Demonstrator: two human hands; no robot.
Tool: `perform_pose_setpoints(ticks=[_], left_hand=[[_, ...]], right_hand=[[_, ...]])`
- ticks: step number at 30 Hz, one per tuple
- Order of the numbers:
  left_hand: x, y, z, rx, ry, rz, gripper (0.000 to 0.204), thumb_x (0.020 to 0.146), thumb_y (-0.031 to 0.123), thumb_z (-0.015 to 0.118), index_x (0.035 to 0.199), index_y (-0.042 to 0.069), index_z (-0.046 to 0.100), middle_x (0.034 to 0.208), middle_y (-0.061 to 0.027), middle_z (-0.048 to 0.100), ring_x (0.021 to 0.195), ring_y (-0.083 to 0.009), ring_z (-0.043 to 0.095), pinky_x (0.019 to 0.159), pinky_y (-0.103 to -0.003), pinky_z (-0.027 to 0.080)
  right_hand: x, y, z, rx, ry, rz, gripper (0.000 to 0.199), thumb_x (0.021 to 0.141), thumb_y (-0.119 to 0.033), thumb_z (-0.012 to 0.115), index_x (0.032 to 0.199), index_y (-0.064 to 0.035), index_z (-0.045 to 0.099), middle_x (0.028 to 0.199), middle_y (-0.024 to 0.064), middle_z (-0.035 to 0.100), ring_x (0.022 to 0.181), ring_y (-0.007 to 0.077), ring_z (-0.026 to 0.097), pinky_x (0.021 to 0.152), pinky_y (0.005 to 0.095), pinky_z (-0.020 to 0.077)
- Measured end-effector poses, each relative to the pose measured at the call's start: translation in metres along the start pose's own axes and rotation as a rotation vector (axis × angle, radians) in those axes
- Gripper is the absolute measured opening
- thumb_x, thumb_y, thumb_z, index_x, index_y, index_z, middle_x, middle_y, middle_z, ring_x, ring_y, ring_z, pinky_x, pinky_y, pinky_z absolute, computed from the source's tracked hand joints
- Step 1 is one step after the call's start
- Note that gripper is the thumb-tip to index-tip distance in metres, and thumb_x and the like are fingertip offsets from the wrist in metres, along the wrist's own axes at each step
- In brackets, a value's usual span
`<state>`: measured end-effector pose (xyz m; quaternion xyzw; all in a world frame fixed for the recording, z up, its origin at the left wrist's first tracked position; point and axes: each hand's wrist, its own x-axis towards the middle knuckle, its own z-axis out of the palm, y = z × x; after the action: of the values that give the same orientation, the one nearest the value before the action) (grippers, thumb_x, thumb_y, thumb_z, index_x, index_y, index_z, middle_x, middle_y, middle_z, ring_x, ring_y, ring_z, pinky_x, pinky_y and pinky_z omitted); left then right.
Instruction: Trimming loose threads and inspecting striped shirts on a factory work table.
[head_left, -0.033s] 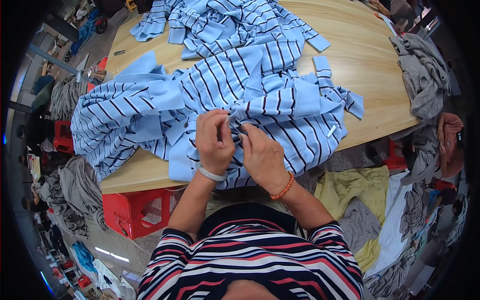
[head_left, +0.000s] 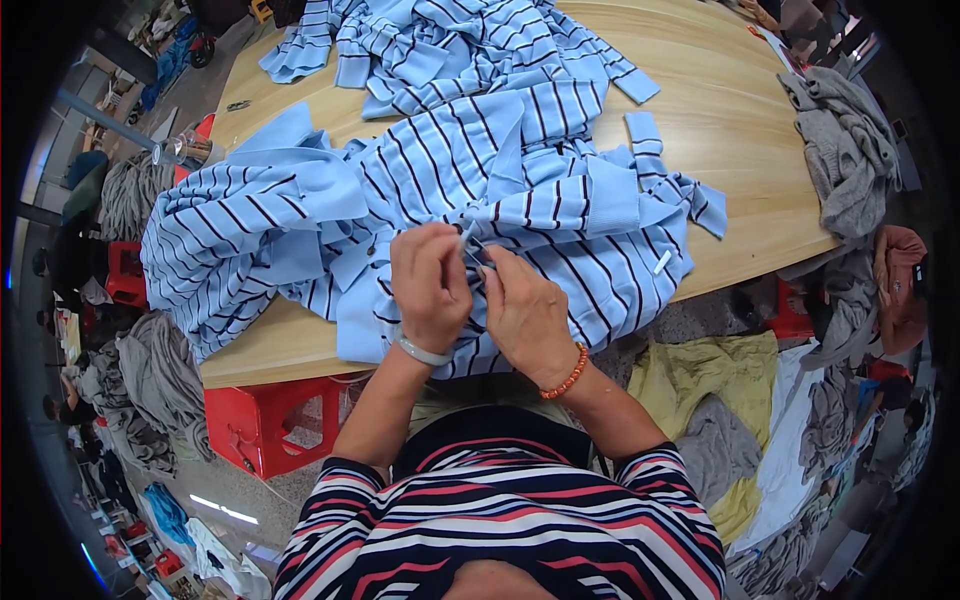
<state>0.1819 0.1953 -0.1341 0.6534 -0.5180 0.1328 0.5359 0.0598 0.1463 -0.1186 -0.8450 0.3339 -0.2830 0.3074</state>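
A light-blue knit garment (head_left: 440,160) with dark and white stripes lies bunched across the near part of the table. Over its near middle, my left hand (head_left: 430,285) is closed in a pinch on a narrow bit of the pale blue knit. Close beside it, my right hand (head_left: 528,310) is also closed, thumb and forefinger together. Something small and thin is at its fingertips, too small to name. The two sets of fingertips almost meet. A cuffed sleeve (head_left: 612,198) of the garment lies just beyond my right hand. A small white tag (head_left: 662,261) rests on the cloth farther right.
More striped blue knitwear (head_left: 450,50) is heaped at the table's far side. Grey knitwear (head_left: 840,150) hangs over the right edge of the wooden table (head_left: 740,110). A red stool (head_left: 265,425) stands at the near left. Olive cloth (head_left: 700,380) lies low on the right.
My left fingers have shifted slightly, and a little more of the pale blue knit shows at their tips. The right hand and the garment have hardly moved.
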Motion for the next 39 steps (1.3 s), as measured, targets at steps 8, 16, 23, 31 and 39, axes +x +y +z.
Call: perform_pose_setpoints(ticks=[8,16,23,31,39], left_hand=[[-0.013,0.001,-0.012,0.225,-0.058,0.273,0.023,0.077,-0.003,0.067,0.099,0.003,0.061,0.1,-0.0086,0.064,0.087,-0.0261,0.06,0.075,-0.037,0.042],[-0.021,0.005,-0.011,-0.148,-0.036,-0.142,0.016,0.082,-0.007,0.062,0.095,0.001,0.06,0.095,-0.0126,0.065,0.083,-0.0268,0.061,0.071,-0.032,0.047],[-0.021,-0.001,-0.009,-0.036,0.012,-0.075,0.016,0.084,-0.007,0.06,0.098,0.001,0.057,0.097,-0.0132,0.064,0.086,-0.0283,0.06,0.074,-0.034,0.048],[-0.018,-0.003,-0.007,-0.027,0.038,-0.066,0.018,0.083,-0.009,0.058,0.099,0.0,0.057,0.097,-0.0139,0.063,0.088,-0.0292,0.061,0.076,-0.034,0.049],[-0.022,-0.013,0.003,-0.295,0.054,-0.401,0.005,0.089,-0.003,0.058,0.093,0.0,0.058,0.089,-0.0107,0.063,0.076,-0.0172,0.06,0.071,-0.026,0.047]], right_hand=[[-0.012,0.008,0.013,0.11,0.067,-0.049,0.021,0.089,-0.005,0.057,0.109,0.0017,0.057,0.092,0.0207,0.064,0.077,0.0388,0.063,0.062,0.0415,0.0505],[-0.014,0.008,0.015,0.101,0.039,-0.059,0.021,0.089,-0.004,0.057,0.109,0.0007,0.057,0.087,0.0192,0.063,0.072,0.0382,0.062,0.06,0.0424,0.0488],[-0.01,0.005,0.009,0.026,-0.017,-0.081,0.021,0.089,-0.005,0.058,0.109,-0.0016,0.057,0.085,0.0164,0.061,0.069,0.0365,0.062,0.058,0.0419,0.0484],[-0.011,0.004,0.005,-0.022,-0.056,-0.059,0.022,0.089,-0.007,0.059,0.111,-0.0025,0.056,0.085,0.0155,0.062,0.069,0.0359,0.062,0.057,0.0418,0.0487],[-0.008,0.007,0.006,-0.09,-0.102,-0.04,0.021,0.09,-0.01,0.058,0.11,-0.003,0.056,0.087,0.0155,0.063,0.069,0.036,0.063,0.057,0.0428,0.0493]])
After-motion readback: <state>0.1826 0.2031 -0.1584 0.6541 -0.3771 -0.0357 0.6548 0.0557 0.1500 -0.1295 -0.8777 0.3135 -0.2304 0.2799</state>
